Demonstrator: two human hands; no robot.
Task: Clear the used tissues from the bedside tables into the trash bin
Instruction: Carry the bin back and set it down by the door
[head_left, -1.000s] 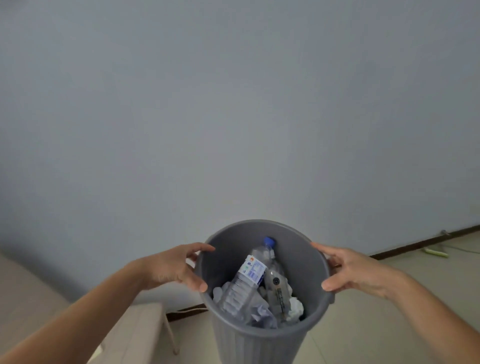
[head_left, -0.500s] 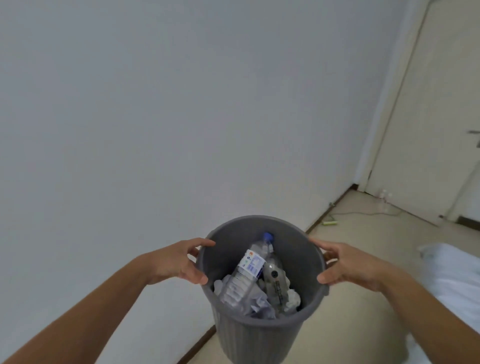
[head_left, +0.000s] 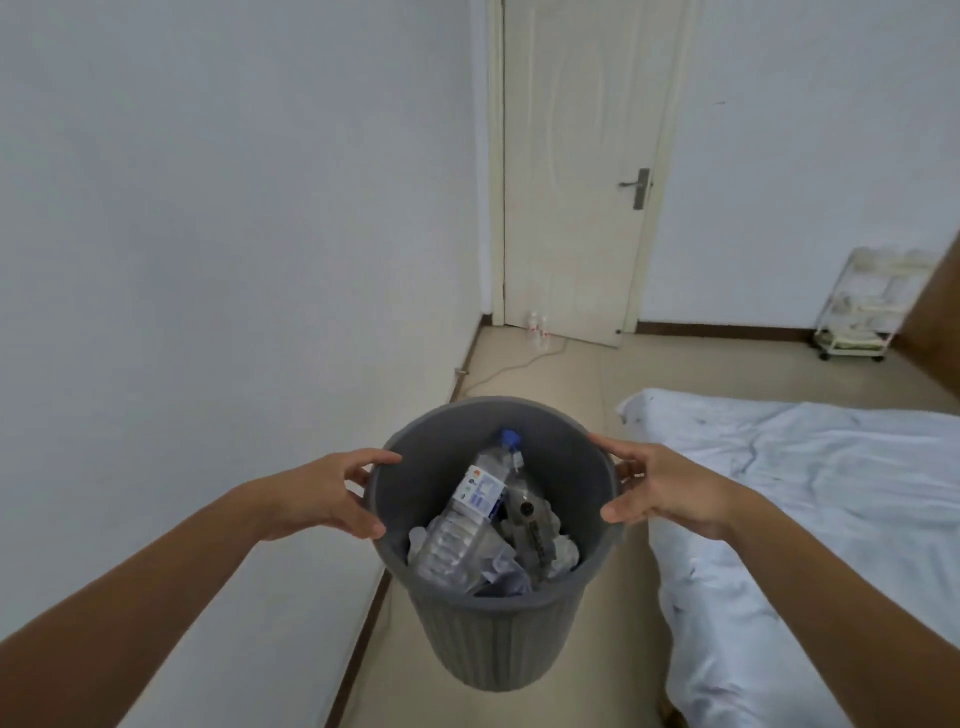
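The grey trash bin (head_left: 498, 618) hangs off the floor, crumpled tissues (head_left: 506, 569) and plastic bottles (head_left: 467, 514) inside. The left hand (head_left: 324, 493) and right hand (head_left: 662, 491) grasp its rim on opposite sides. A white bed (head_left: 810, 519) lies right; a closed door (head_left: 576, 171) stands far.

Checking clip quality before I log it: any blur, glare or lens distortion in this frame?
Head view: soft, even light, no glare. Wide-angle bending shows on the door frame and walls. The trash bin, left hand and right hand are fairly sharp; the cart by the far wall is hazy.
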